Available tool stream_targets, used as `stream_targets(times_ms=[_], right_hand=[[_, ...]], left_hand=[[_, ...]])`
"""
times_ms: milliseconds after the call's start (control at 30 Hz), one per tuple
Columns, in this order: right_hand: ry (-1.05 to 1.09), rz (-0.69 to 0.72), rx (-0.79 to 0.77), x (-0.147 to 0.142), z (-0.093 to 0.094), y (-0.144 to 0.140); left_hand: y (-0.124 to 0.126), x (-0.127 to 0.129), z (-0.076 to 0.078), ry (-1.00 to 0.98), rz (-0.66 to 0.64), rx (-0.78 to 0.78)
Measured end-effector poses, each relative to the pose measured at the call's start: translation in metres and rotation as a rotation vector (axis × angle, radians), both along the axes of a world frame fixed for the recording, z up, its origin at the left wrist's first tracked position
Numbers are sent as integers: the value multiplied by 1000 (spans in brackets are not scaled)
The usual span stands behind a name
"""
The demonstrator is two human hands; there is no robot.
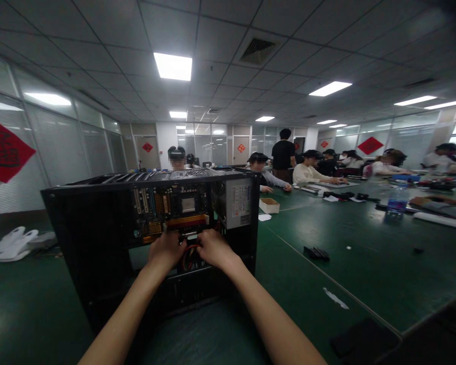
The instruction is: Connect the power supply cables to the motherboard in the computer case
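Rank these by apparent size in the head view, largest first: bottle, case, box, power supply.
1. Case
2. Power supply
3. Bottle
4. Box

The case's lead owes something to nearness; true sizes of bottle and box are unsure.

Around our fingers [200,239] we see a black computer case [87,243], between them reddish wires [191,247], rightward a green tabletop [365,241].
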State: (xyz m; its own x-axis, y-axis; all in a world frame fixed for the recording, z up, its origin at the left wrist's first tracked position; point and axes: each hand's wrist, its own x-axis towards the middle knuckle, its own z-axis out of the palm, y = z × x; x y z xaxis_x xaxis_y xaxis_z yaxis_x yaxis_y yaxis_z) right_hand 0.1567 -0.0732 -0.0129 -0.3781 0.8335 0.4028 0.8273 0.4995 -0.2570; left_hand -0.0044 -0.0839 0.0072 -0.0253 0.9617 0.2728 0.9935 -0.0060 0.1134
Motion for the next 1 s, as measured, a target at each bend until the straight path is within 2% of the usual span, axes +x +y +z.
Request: stream_targets(times_ms=[233,567,767,1000], right_hand=[[-17,6,-4,1,-1,1],[-24,5,-8,1,0,0],[-20,2,-21,1,1,0],[14,34,-13,2,-5,6]], left_hand=[[6,-3,-5,-33,-67,-31],[3,-1,-4,30,-42,-37],[2,0,-3,41,-74,-23],[11,-3,-9,57,-113,-26]])
